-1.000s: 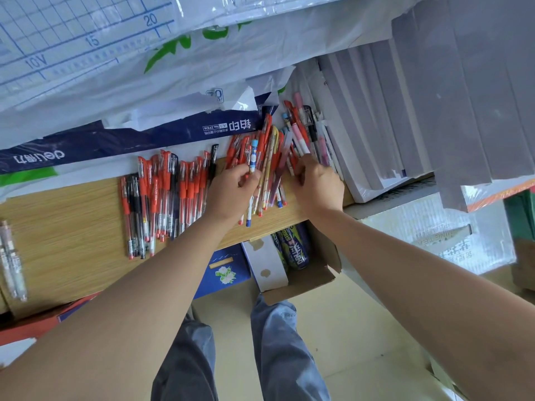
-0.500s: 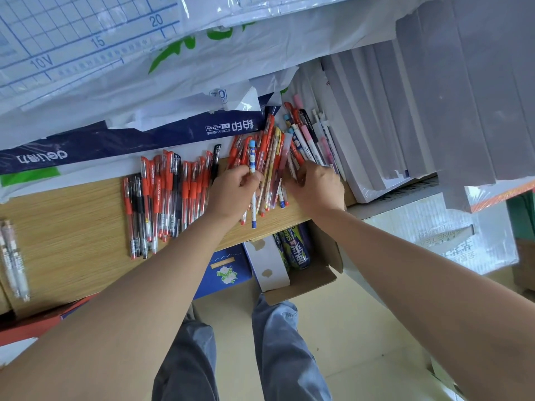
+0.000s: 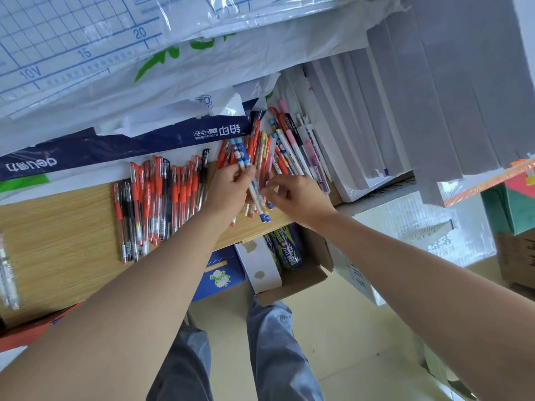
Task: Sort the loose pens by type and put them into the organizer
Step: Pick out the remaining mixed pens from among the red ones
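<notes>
On the wooden shelf (image 3: 58, 241) lies a row of red and black gel pens (image 3: 153, 198). To its right is a mixed heap of patterned pens (image 3: 289, 149) and red ones. My left hand (image 3: 228, 189) grips a blue-and-white patterned pen (image 3: 249, 172) together with a pen or two beside it, lifted over the heap. My right hand (image 3: 301, 195) hovers just right of those pens, fingers curled, its fingertips touching them. No organizer shows.
Wrapped paper reams (image 3: 115, 146) lie behind the pens; grey-white stacks (image 3: 376, 125) stand at the right. Two clear pens (image 3: 7, 273) sit at the shelf's left end. Below the shelf edge are cardboard boxes (image 3: 298, 279) and my legs.
My left hand has lifted the patterned pen bundle up from the heap. My right hand has drawn back from the pile toward that bundle.
</notes>
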